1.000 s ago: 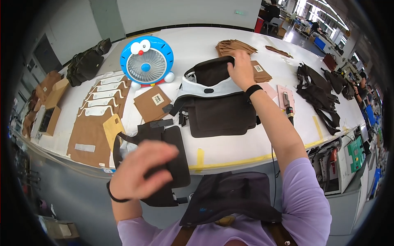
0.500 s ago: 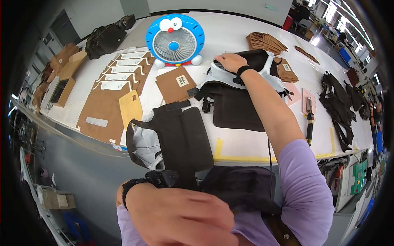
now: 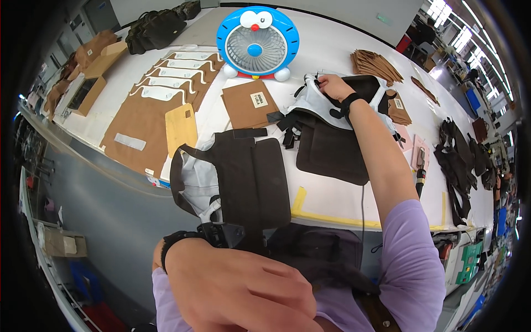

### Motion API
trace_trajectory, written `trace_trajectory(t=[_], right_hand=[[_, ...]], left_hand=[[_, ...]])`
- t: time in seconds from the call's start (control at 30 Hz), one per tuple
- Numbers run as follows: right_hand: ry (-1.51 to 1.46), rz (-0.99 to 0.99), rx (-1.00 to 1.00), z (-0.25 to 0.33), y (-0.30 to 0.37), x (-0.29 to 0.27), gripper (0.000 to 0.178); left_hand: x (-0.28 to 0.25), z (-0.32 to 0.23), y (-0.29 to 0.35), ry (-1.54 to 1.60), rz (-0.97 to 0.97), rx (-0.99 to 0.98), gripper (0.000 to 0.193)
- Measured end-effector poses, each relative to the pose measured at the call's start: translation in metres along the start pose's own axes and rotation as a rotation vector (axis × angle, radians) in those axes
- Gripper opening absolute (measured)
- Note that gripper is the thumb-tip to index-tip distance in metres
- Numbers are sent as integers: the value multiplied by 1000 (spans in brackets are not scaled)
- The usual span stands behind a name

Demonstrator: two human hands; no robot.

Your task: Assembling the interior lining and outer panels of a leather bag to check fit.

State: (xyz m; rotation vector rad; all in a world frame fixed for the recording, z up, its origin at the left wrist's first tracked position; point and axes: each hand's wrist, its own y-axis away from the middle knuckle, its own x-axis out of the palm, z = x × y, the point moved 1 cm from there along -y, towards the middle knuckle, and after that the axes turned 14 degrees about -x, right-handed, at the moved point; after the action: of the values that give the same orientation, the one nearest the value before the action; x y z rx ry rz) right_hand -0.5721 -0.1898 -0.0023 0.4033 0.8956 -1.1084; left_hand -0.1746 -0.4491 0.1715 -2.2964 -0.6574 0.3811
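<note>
A dark brown bag piece with a pale lining [image 3: 307, 100] lies on the work table at centre right. My right hand [image 3: 335, 88] reaches over it, fingers closed on the upper edge where lining and dark material meet; the fingertips are partly hidden. A second dark brown bag [image 3: 254, 177], also pale-lined, lies nearer, at the table's front edge. My left hand [image 3: 238, 282] is close below it, its back toward me and fingers curled; its fingertips and anything in them are hidden. A black device [image 3: 220, 234] sits just beyond my left wrist.
A blue cartoon fan [image 3: 257, 44] stands at the back. Brown flat pieces [image 3: 249, 108] and a tan card [image 3: 181, 131] lie left of centre. A brown sheet [image 3: 130, 122] bears white strap-shaped pieces. A black-handled tool [image 3: 421, 174] and dark leather pieces [image 3: 456, 160] lie right.
The view has shifted. My right hand has come slightly nearer along the bag piece's upper edge, and the pale lining there has changed shape. My left hand stays low and curled.
</note>
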Motion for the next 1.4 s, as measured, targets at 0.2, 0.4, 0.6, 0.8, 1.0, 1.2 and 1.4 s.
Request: trace_trajectory(t=[0.2,0.4,0.6,0.8,1.0,1.2,1.4], right_hand=[[66,-188,-237,95,33,-22,26],[564,106,-400,137,114,-6,25],[598,-362,-627,133,128,2,32],[318,-96,-508,121,147,12,50],[531,-411,-380,85,211,-60,44],[278,-293,-590,152,241,-16,38],[-389,-48,-268,172,255,59,64]], left_hand=[[-21,-19,19,-140,124,-11,29],[-67,0,70,-964,-650,-765,56],[-136,63,194,-1323,-734,-1054,59],[-160,99,240,-1226,-914,-1117,63],[-152,90,195,-1575,-818,-1113,14],[-121,57,170,-1069,-1019,-868,6],[-63,13,83,-682,-822,-717,12]])
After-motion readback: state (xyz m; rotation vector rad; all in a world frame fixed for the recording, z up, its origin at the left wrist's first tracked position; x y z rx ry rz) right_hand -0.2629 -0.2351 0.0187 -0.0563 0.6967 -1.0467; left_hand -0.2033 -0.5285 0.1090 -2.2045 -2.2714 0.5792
